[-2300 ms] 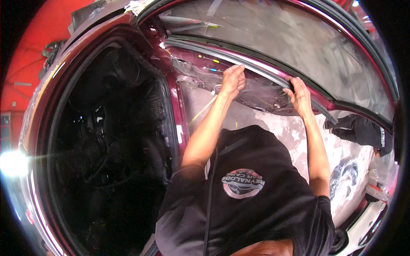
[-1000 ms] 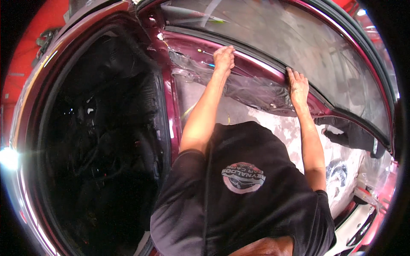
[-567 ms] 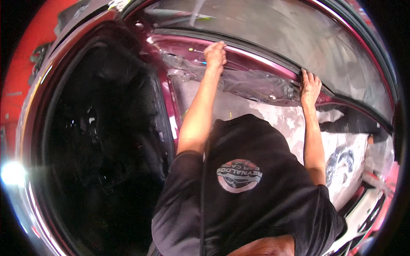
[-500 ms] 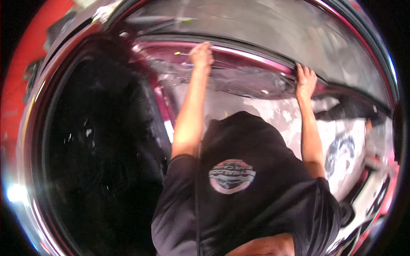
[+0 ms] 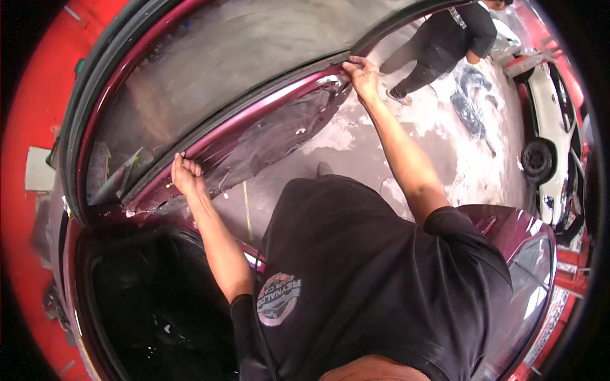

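In front of me hangs a maroon car door (image 5: 273, 96), its inner side bare of trim and partly covered with dark plastic film (image 5: 270, 136). A black rubber strip (image 5: 251, 108) runs along the foot of the window glass (image 5: 248, 47). My left hand (image 5: 187, 176) is at the lower left part of the door's upper ledge, fingers curled closed; what they hold, if anything, is hidden. My right hand (image 5: 364, 77) grips the door's upper corner at the strip's far end, thumb and fingers around the edge.
On my left is the car's dark opening (image 5: 159, 305). Another person in dark clothes (image 5: 445, 44) stands beyond the door at upper right. Crumpled plastic (image 5: 470, 105) lies on the patchy floor (image 5: 413, 133). A white car (image 5: 553, 146) stands farther right, and a maroon panel (image 5: 508, 222) is at my right.
My view has turned, so the door now slants up to the right. Both hands stay at the door's upper ledge. The other person's body and more of the floor now show.
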A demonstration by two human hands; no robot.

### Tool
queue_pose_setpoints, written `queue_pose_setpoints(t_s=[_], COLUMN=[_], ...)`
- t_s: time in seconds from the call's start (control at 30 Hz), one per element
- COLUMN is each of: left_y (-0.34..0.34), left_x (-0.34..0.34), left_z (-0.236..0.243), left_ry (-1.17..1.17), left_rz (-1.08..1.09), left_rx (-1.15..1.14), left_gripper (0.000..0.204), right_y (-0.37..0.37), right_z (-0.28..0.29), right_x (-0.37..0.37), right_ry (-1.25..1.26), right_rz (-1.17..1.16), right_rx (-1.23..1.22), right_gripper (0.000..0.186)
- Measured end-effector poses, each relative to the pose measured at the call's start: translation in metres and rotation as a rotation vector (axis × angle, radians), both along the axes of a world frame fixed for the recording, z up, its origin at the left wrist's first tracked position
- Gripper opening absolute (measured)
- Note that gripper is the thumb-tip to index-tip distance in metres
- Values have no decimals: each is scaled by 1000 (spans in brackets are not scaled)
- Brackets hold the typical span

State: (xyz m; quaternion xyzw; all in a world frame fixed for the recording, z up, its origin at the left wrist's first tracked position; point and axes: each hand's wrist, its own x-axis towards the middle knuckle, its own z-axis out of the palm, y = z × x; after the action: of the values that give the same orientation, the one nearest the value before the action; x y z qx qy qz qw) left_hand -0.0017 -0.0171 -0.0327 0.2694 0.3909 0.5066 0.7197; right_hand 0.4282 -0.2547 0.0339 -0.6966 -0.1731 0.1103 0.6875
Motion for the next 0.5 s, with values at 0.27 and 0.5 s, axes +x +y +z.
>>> queue_pose_setpoints(t_s=[0.27, 0.5], left_y=[1, 3], left_x=[1, -5], left_z=[14, 8], left_ry=[102, 201], left_rz=[8, -24], left_rx=[17, 41], left_gripper=[20, 21], right_y=[10, 14], right_z=[-9, -9], right_x=[24, 22], right_ry=[290, 452], right_rz=[-50, -8], right_rx=[281, 271], right_gripper=[19, 9])
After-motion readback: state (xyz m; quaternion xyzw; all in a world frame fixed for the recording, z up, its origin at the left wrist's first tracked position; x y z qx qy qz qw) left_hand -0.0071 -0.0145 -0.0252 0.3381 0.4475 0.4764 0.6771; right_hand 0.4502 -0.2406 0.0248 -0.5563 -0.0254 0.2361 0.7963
